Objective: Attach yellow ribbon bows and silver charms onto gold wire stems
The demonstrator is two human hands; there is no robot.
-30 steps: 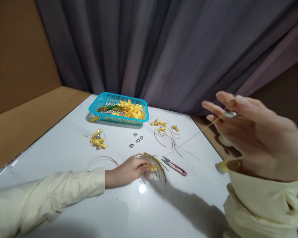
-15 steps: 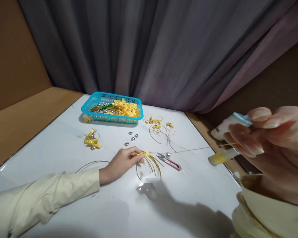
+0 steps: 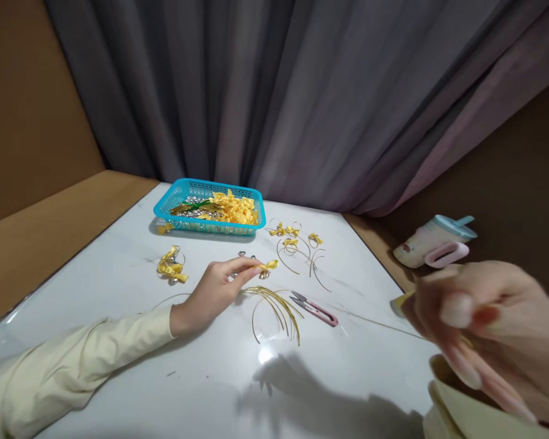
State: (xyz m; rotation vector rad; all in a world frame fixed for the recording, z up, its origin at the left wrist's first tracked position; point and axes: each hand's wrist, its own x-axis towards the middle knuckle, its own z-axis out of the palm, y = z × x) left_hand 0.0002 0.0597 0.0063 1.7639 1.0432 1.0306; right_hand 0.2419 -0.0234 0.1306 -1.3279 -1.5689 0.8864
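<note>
A small yellow ribbon bow [image 3: 269, 265] is pinched between the thumb and fingers of my left hand [image 3: 219, 286], with a silver bead hanging beneath it. My right hand [image 3: 480, 329], large and blurred at the right, has its fingers bent together around a thin thread [image 3: 384, 325] that runs leftward over the table. Gold wire strands [image 3: 279, 302] fan out just below my left hand. Pink-handled snips [image 3: 315, 308] lie to their right with the blades pointing left. Silver beads [image 3: 242, 253] rest behind my left fingers, partly hidden.
A blue basket [image 3: 210, 227] at the back holds yellow bows, silver beads and tied gold wires. Bow pieces [image 3: 171, 267] lie at the left, others [image 3: 291, 231] behind the snips. A lidded cup [image 3: 432, 241] stands at the right beyond the white table [image 3: 165, 390].
My left hand has lifted the bow slightly up and away from the wires, and the silver bead now hangs under it. My right hand has moved down, and the thread hangs lower.
</note>
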